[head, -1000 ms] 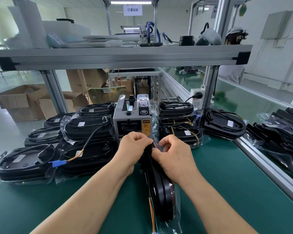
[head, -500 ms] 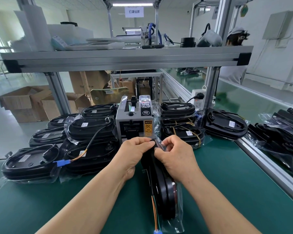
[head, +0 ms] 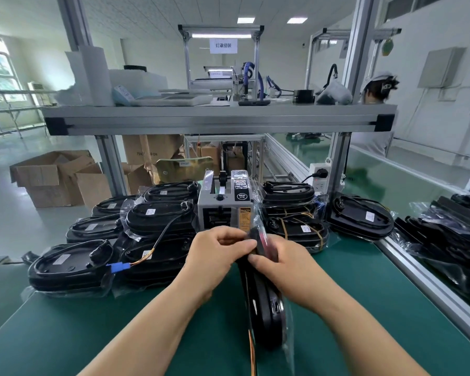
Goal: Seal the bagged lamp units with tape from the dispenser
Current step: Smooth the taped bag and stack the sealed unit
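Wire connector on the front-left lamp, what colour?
Blue. The connector shows best in the head view.

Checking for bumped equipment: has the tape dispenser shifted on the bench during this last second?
No. The tape dispenser stands between the same stacks of bagged lamp units, equally far left of the power strip; only the camera has tilted up.

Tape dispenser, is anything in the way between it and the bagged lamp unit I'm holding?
Nothing visible. The left hand and right hand pinch the top of the bagged lamp unit directly in front of the tape dispenser; the stacked lamps sit off to its sides.
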{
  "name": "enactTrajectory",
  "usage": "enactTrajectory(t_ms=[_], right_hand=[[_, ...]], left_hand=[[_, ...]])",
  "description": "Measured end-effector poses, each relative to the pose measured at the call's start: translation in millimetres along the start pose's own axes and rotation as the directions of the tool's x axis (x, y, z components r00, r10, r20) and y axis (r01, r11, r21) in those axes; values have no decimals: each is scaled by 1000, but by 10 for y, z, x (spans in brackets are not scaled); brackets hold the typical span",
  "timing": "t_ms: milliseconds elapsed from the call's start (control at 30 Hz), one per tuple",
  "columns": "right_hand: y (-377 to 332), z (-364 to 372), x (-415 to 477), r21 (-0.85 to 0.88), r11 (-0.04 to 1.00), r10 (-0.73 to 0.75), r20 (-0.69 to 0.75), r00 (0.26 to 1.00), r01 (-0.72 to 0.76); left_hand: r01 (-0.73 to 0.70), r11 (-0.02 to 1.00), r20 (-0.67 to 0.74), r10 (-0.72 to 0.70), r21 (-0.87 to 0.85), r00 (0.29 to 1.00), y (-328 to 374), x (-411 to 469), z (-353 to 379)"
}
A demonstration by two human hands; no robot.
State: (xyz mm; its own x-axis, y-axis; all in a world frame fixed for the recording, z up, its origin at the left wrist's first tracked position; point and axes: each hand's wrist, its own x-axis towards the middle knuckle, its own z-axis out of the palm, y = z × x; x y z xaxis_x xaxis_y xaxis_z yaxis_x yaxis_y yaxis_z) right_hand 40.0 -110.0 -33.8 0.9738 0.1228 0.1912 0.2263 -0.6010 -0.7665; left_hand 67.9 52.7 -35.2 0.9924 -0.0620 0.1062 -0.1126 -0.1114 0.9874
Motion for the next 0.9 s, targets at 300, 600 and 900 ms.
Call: enactTrajectory(t_ms=[300, 600, 900], right_hand=[[-9, 171, -479, 494, 861, -26, -199, 980, 123], [-344, 115, -436, 159, 982, -15, -473, 881, 102], [-397, 165, -501, 474, 877, 161, -453, 877, 84]], left_hand=[[-555, 807, 95, 547, 201, 831, -59, -434, -15], [-645, 716, 115, 640, 268, 759, -26, -633, 162], [-611, 739, 104, 610, 285, 786, -71, -635, 110]])
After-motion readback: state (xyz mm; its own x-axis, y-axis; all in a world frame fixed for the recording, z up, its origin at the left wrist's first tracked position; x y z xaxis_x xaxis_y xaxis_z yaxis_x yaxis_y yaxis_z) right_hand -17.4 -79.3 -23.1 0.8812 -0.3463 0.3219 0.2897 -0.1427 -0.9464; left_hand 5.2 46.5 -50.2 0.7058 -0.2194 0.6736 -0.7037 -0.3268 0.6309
